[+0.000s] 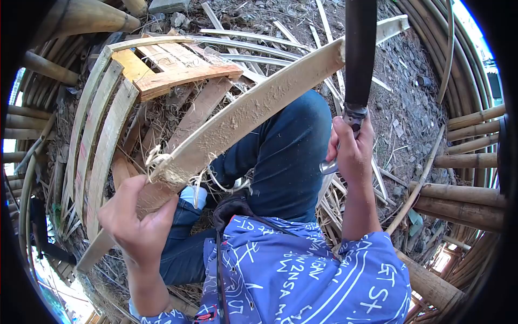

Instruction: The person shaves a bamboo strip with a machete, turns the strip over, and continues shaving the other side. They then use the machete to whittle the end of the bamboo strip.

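Observation:
A long split bamboo strip [259,102] runs slantwise across my lap, its rough pale inner face toward me. My left hand [137,213] is closed around its lower part, beside a tuft of curled shavings [157,157]. In my right hand [352,146] is a machete [360,54], gripped by its handle with the dark broad blade pointing up. The blade overlaps the strip near its upper end in this view. A metal piece shows at the bottom of the handle below my fingers.
At the left stands a slatted wooden crate [186,75] strewn with shavings. Several thin bamboo strips [253,46] lie on the ground beyond it. Thick bamboo poles [464,162] line the right side, and more poles [81,21] jut in at upper left.

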Tool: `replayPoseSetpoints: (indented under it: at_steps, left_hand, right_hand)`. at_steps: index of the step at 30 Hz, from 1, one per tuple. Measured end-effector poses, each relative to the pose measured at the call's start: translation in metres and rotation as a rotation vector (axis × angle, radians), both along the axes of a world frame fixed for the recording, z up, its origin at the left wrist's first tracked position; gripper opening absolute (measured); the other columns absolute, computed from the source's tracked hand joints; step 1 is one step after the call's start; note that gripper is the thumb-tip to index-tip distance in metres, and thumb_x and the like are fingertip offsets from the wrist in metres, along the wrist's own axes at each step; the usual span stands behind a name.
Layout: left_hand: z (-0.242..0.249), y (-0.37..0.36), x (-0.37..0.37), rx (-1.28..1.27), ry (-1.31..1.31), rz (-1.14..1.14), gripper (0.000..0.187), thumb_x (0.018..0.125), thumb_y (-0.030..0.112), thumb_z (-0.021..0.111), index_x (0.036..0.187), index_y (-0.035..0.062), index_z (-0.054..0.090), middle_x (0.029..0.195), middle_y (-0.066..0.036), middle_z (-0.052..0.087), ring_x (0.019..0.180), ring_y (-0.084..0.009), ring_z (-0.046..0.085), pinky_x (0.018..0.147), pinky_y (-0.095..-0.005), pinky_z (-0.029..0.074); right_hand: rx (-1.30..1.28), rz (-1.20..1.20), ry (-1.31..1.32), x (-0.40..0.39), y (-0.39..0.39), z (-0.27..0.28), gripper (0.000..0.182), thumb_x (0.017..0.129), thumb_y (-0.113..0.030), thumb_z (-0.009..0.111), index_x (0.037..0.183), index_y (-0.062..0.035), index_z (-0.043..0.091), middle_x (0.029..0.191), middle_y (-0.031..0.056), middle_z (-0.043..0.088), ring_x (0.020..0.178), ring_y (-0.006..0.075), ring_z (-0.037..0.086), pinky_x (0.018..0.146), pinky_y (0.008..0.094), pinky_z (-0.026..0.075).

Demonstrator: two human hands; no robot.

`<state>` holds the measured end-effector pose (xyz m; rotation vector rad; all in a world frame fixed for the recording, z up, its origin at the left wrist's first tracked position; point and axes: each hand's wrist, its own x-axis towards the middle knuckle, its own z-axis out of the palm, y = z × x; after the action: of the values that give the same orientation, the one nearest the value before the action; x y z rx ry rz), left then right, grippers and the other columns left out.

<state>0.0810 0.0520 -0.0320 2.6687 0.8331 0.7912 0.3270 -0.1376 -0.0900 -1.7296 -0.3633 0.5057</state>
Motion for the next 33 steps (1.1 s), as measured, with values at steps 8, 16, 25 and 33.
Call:
replayPoseSetpoints:
  at_steps: [8,16,25,33]
  left_hand:
    - [-0.003,-0.003,0.010,0.061,-0.018,-0.032,0.036,0.055,0.002,0.082,0.086,0.0018,0.062,0.069,-0.013,0.062,0.058,-0.0286,0.063,0.055,-0.0322,0.048]
    - [-0.009,-0.005,0.023,0.010,-0.033,-0.002,0.037,0.054,0.002,0.082,0.085,0.0014,0.062,0.071,-0.014,0.063,0.062,-0.0296,0.065,0.057,-0.0327,0.049]
    - [-0.009,-0.005,0.031,-0.062,-0.050,0.004,0.035,0.056,0.003,0.082,0.085,0.0023,0.062,0.072,-0.013,0.064,0.062,-0.0295,0.065,0.057,-0.0322,0.049]
    - [-0.008,-0.006,0.024,0.015,-0.042,-0.015,0.037,0.055,0.004,0.083,0.086,0.0007,0.062,0.072,-0.013,0.065,0.062,-0.0292,0.065,0.055,-0.0317,0.048]
  right_hand:
    - [-0.035,0.094,0.129,-0.030,0.007,0.000,0.038,0.090,-0.009,0.057,0.122,-0.0011,0.039,0.063,-0.0018,0.049,0.046,0.0053,0.046,0.040,0.0221,0.038]
    - [0.077,0.248,0.217,-0.057,0.018,-0.008,0.029,0.088,-0.006,0.058,0.112,0.0012,0.042,0.064,-0.0026,0.048,0.055,0.0022,0.045,0.047,0.0225,0.036]
    - [0.049,0.461,0.088,-0.070,0.031,0.003,0.031,0.085,-0.007,0.061,0.110,-0.0008,0.043,0.061,0.0067,0.054,0.054,0.0108,0.055,0.051,0.0292,0.043]
    - [0.017,0.119,0.044,-0.040,0.029,0.001,0.013,0.092,-0.009,0.051,0.100,-0.0019,0.046,0.057,0.0003,0.047,0.040,0.0059,0.047,0.036,0.0198,0.037]
